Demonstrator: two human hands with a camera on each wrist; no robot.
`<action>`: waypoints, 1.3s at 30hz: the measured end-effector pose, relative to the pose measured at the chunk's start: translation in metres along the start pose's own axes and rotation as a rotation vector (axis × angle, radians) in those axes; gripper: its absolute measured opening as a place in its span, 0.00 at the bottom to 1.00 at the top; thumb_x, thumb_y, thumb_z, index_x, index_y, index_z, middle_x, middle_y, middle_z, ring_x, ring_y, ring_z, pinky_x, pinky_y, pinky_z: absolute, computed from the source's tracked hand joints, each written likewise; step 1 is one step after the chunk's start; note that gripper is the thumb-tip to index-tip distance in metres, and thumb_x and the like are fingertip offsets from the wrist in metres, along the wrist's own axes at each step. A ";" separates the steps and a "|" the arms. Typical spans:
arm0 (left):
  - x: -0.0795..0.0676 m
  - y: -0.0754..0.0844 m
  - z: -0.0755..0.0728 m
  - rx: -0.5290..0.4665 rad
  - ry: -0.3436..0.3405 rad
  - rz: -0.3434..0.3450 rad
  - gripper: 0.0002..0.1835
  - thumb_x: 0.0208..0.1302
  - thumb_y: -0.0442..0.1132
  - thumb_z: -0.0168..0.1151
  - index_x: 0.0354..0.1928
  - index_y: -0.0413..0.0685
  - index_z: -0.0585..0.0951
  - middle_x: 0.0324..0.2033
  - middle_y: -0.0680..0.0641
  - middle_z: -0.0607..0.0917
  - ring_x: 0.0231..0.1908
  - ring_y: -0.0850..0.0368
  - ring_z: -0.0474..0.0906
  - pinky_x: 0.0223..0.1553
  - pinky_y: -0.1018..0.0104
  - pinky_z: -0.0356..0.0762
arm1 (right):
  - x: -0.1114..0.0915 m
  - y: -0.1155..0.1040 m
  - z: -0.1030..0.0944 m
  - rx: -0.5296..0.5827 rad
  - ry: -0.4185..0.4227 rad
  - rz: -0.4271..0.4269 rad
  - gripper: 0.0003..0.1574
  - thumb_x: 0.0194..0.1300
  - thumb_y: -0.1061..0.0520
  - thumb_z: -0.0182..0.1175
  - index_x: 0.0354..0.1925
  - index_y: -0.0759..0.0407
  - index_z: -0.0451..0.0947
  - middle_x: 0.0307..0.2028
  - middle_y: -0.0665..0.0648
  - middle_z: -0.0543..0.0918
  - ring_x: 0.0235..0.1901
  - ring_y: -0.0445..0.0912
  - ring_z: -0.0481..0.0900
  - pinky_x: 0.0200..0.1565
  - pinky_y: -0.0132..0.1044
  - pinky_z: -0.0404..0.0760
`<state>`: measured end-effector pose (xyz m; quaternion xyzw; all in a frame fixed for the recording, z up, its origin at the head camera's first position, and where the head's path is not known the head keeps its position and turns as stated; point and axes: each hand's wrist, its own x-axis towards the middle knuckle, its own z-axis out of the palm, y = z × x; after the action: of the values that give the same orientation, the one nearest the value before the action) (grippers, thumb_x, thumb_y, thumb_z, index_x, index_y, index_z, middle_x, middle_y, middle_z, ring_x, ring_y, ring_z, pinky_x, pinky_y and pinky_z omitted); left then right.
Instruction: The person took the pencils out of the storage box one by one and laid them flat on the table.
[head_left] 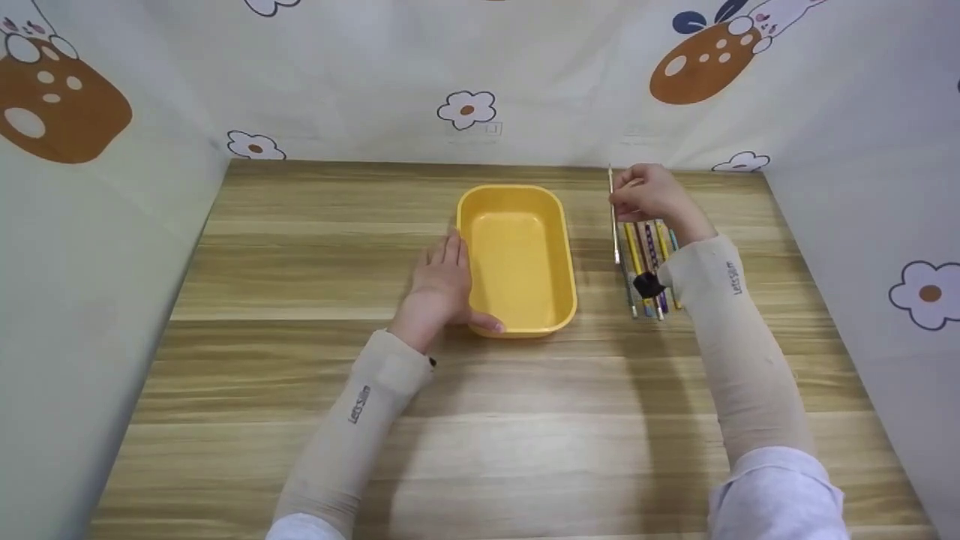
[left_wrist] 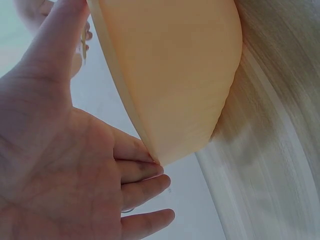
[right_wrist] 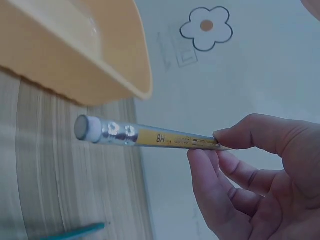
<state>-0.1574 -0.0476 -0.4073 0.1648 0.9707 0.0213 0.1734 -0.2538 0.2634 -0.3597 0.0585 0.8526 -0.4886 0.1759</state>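
Observation:
A yellow rectangular tub point(head_left: 514, 262) stands on the wooden table, and only its bare inside shows. Along its left wall my left hand point(head_left: 439, 289) rests with straight fingers, the thumb lying over the near rim. From the left wrist view, the fingertips point(left_wrist: 150, 172) touch the tub's rim. To the right of the tub, my right hand point(head_left: 651, 193) pinches a pencil point(right_wrist: 167, 139) between thumb and fingers, above the table. This pencil is yellow, with a silver ferrule and a white eraser pointing away from the hand.
Several pencils point(head_left: 632, 251) in various colours lie side by side under the right wrist, partly hidden by it. A teal pencil point(right_wrist: 75, 233) shows at the bottom of the right wrist view. Patterned cloth walls point(head_left: 360, 90) border the table point(head_left: 300, 285) at the back and sides.

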 end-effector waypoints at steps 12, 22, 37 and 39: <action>0.001 -0.001 0.001 0.004 -0.013 -0.007 0.80 0.27 0.83 0.59 0.72 0.33 0.40 0.73 0.35 0.40 0.72 0.42 0.41 0.71 0.47 0.45 | -0.002 0.039 -0.032 0.015 0.079 0.008 0.09 0.63 0.64 0.56 0.41 0.66 0.67 0.22 0.48 0.79 0.21 0.38 0.79 0.28 0.30 0.83; 0.002 -0.001 0.000 -0.019 -0.026 -0.008 0.80 0.27 0.82 0.61 0.72 0.34 0.40 0.73 0.35 0.40 0.72 0.42 0.42 0.71 0.47 0.45 | -0.005 0.072 -0.055 -0.107 0.171 0.073 0.12 0.66 0.59 0.54 0.45 0.64 0.66 0.29 0.51 0.77 0.27 0.38 0.78 0.34 0.31 0.83; 0.003 0.000 0.001 -0.012 -0.032 -0.013 0.80 0.27 0.83 0.60 0.72 0.35 0.39 0.73 0.36 0.39 0.73 0.43 0.39 0.71 0.48 0.45 | -0.009 0.119 -0.079 -0.438 0.348 0.078 0.14 0.62 0.60 0.54 0.44 0.67 0.71 0.25 0.54 0.79 0.21 0.40 0.75 0.24 0.29 0.74; 0.003 0.000 0.002 -0.015 -0.033 -0.016 0.80 0.27 0.83 0.60 0.72 0.35 0.39 0.73 0.36 0.39 0.73 0.43 0.39 0.71 0.48 0.45 | -0.010 0.124 -0.080 -0.489 0.357 0.081 0.14 0.61 0.60 0.53 0.44 0.67 0.72 0.30 0.59 0.78 0.26 0.46 0.75 0.27 0.33 0.71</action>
<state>-0.1595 -0.0469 -0.4099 0.1559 0.9689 0.0244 0.1907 -0.2305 0.3967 -0.4203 0.1335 0.9593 -0.2433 0.0516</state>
